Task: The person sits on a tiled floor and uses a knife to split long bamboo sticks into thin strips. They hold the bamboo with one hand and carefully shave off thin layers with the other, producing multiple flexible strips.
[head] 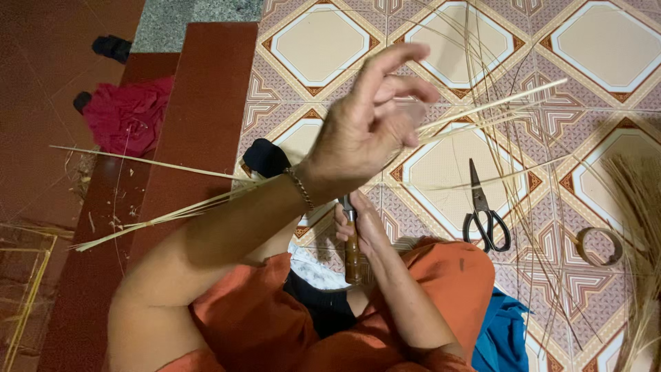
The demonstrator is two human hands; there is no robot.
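My left hand [375, 117] is raised over the patterned tile floor, fingers pinched on a few thin pale bamboo strips [482, 110] that run from upper right down to lower left, passing behind my forearm. A thin chain bracelet [300, 187] circles that wrist. Lower down, my right hand [365, 224] is wrapped around a knife with a brown wooden handle [353, 258], held upright against my orange-clad knee. The blade is mostly hidden behind my left wrist.
Black-handled scissors [484, 210] lie on the tiles to the right, a roll of tape [599, 246] beyond them. Loose thin splints [537, 172] fan across the floor; a fibre bundle [644, 227] sits at right. A red cloth [127, 114] lies on the red step at left.
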